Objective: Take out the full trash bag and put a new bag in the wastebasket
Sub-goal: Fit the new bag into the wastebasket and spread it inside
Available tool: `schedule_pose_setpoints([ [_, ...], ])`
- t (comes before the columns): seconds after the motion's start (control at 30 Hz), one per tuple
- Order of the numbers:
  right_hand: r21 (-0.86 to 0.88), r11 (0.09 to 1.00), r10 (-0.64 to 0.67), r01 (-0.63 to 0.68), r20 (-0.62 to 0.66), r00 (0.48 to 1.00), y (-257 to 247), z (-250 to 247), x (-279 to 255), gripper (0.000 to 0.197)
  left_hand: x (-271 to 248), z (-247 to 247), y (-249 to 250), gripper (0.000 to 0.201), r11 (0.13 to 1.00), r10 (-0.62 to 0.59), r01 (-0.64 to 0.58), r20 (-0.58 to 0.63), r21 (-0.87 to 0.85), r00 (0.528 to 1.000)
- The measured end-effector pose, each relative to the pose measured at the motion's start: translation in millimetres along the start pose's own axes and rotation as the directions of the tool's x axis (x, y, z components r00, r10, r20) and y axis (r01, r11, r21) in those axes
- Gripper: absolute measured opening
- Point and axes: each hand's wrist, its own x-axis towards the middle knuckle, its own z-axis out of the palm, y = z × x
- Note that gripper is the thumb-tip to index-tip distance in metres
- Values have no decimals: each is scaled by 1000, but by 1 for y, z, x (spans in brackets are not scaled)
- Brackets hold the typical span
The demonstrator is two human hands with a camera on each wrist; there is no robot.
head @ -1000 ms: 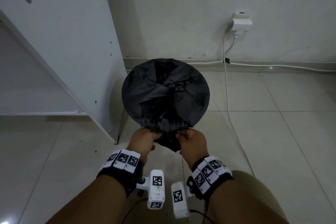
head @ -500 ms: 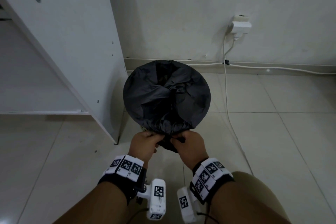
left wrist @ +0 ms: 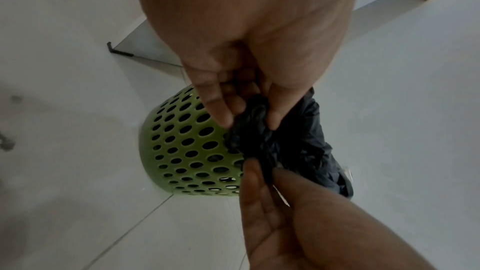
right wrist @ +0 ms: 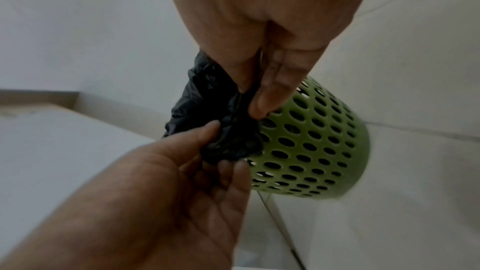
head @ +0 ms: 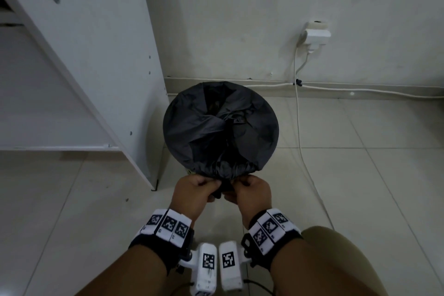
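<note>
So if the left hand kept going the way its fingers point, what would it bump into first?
Probably the green basket. The left hand pinches the black bag right beside the basket's holey wall, though the gap is hard to judge.

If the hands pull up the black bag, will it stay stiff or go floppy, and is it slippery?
Probably floppy: the black bag is thin creased film, bunched where the left hand and right hand pinch it. Perhaps slightly slippery, since it looks smooth. The green basket, perforated and likely light, may lift or tip with it.
</note>
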Motion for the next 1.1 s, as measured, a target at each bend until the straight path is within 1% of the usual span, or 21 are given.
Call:
schedule_pose_setpoints([
  [0.07,147,985,81,-95,101,992,-4,2,-8,12,-4,0,0,13,998,-28,30,47,-46,998],
  [0.1,184,973,113,-137,136,984,-3,4,-9,14,-7,1,2,14,997,-39,44,70,-65,997],
  [0.13,193,968,132,-162,160,978,-3,5,-9,16,-9,1,3,15,997,-26,32,99,-63,995],
  [0.17,192,965,143,-178,184,972,-2,5,-9,18,-11,2,4,16,1000,12,-8,138,-28,990],
  [0.23,183,964,146,-195,251,957,-1,4,-9,24,-12,5,5,22,983,101,-127,192,130,976],
  [0.27,164,969,134,-185,279,951,-2,3,-11,25,-11,7,5,22,972,122,-154,180,178,976],
  [0.3,138,977,116,-162,294,949,-3,3,-12,25,-9,8,4,18,970,130,-157,150,184,980],
  [0.37,89,990,78,-109,298,951,-5,3,-12,22,-7,8,2,9,975,160,-175,113,139,981],
  [0.43,44,995,69,-85,278,958,-7,1,-9,19,-9,9,4,11,988,122,-131,108,82,987],
  [0.5,-88,996,52,-31,247,968,-10,-3,-5,17,-12,10,5,10,999,38,-39,103,7,994],
  [0.53,-153,988,38,0,251,967,-10,-5,-5,16,-12,10,5,10,1000,14,-14,88,-6,996],
  [0.6,-216,975,10,50,268,963,-9,-8,-3,16,-10,7,3,11,1000,13,-15,49,24,999],
  [0.67,-233,968,-36,93,237,971,-8,-9,-2,16,-8,5,0,9,999,23,-24,18,37,1000],
  [0.73,-214,970,-73,114,189,979,-8,-8,0,14,-7,6,-2,11,1000,15,-15,16,11,1000],
  [0.8,-165,981,-78,103,152,985,-7,-8,3,11,-9,7,-1,12,996,-24,26,22,-82,999],
  [0.87,-115,990,-62,79,142,988,-6,-6,3,8,-9,10,-2,11,978,-75,76,15,-192,997],
  [0.97,-147,983,-77,106,186,979,-1,-4,4,10,-9,12,-2,11,956,-115,106,-17,-273,993],
  [1.03,-202,968,-98,150,246,964,-1,-7,3,22,-6,12,-1,10,955,-122,109,-31,-275,992],
  [1.1,-261,943,-111,206,336,935,-4,-11,1,34,-4,11,0,11,963,-143,129,-43,-238,989],
])
